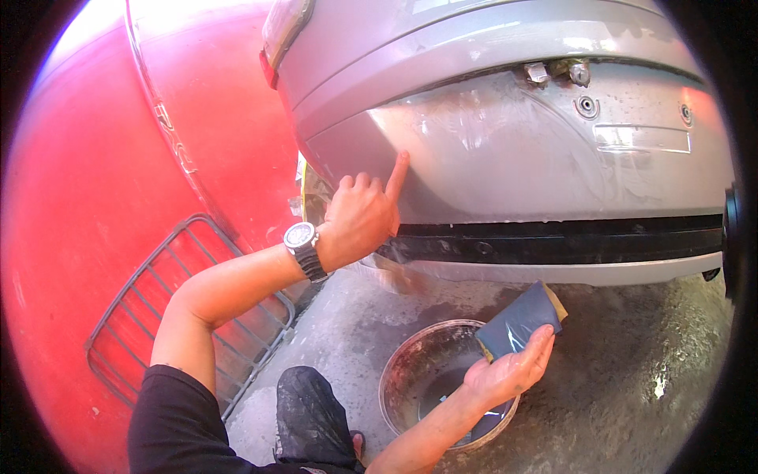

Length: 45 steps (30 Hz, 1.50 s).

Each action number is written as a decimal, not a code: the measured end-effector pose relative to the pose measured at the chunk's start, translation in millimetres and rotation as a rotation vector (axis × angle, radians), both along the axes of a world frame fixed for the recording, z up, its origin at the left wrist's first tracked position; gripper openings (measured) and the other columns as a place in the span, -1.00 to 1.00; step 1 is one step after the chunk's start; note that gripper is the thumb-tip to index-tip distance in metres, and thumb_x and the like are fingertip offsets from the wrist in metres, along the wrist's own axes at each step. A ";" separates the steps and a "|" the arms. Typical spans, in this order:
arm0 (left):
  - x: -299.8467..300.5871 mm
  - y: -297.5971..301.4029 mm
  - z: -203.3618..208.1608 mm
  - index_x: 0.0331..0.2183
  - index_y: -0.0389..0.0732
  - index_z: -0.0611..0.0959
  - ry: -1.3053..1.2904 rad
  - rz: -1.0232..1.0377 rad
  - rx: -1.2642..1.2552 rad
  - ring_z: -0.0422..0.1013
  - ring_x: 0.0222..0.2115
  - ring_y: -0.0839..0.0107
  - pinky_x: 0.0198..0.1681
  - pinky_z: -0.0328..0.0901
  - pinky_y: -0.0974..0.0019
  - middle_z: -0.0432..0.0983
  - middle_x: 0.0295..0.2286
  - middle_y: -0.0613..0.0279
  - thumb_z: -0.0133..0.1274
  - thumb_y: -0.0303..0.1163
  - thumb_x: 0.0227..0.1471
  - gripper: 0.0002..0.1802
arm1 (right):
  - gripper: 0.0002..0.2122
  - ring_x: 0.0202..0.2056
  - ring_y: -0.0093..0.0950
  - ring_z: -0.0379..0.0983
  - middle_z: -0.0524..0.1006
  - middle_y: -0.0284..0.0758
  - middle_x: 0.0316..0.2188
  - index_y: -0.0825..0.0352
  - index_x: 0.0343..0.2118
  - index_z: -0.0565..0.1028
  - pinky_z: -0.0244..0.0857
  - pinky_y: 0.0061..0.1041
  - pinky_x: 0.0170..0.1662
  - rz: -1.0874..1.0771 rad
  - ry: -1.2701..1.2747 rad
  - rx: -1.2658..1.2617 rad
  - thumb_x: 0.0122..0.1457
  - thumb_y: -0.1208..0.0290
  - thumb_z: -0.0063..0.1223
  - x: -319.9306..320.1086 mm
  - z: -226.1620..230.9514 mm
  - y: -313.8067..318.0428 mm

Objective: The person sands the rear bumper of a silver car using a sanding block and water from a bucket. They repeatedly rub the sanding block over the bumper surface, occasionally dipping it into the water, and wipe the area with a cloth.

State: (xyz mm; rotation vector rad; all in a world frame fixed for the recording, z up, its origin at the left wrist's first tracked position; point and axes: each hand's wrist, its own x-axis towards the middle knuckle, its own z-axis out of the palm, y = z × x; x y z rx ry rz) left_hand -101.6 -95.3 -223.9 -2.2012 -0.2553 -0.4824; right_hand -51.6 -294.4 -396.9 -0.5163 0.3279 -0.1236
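Note:
My left hand (359, 215) reaches up to the grey car panel (505, 170) with its index finger stretched out and the other fingers curled. That fingertip is at or just over the panel's surface, where dull and shiny patches meet; nothing is in this hand. My right hand (509, 371) is turned palm up below the bumper. It holds a folded sheet of dark grey sandpaper (517, 322) with a yellowish-brown back. Under that hand stands a round bucket (388, 403) with a stained rim, with some liquid and a few small things inside.
A red car body (71, 174) rises at the left. Against it leans a dark metal rack (264, 304). A black trim strip (553, 241) runs along the grey car's lower edge. The concrete floor (624, 371) is partly wet. My knee (312, 411) is close to the bucket.

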 end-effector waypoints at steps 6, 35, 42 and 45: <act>1.6 -4.6 -24.4 0.42 -0.45 0.16 0.027 -0.060 -0.114 0.51 -0.39 0.03 -0.25 0.37 -0.01 0.59 -0.47 -0.01 0.14 -0.35 0.09 -0.04 | -0.63 -0.17 -0.47 0.50 0.62 -0.23 -0.16 0.52 -0.05 0.58 0.39 -0.39 -0.01 0.062 -0.048 -0.028 0.48 0.20 0.08 -1.8 0.2 9.1; -43.1 37.7 -303.4 -0.08 -0.11 0.73 -0.132 -0.688 -1.298 0.42 -0.18 0.00 -0.10 0.34 0.00 0.54 -0.20 0.09 0.35 -0.27 0.07 -0.65 | -0.50 0.40 0.17 0.23 0.31 0.19 0.38 0.48 0.36 0.36 0.07 0.10 0.42 -0.497 -1.087 -1.135 0.37 0.59 0.07 61.3 117.2 196.3; -38.0 46.4 -304.8 -0.10 -0.10 0.75 -0.167 -0.696 -1.309 0.42 -0.16 0.02 -0.11 0.34 0.00 0.53 -0.20 0.10 0.36 -0.27 0.07 -0.67 | -0.54 0.39 0.15 0.25 0.34 0.15 0.37 0.48 0.32 0.41 0.09 0.06 0.43 -0.564 -0.976 -1.237 0.36 0.62 0.07 50.1 72.3 198.4; -41.3 43.9 -305.2 -0.10 -0.10 0.75 -0.165 -0.706 -1.317 0.42 -0.17 0.02 -0.11 0.34 0.00 0.53 -0.19 0.10 0.36 -0.27 0.07 -0.66 | -0.53 0.41 0.14 0.23 0.34 0.13 0.38 0.47 0.33 0.41 0.06 0.04 0.44 -0.511 -1.081 -1.143 0.35 0.64 0.07 63.7 122.5 202.5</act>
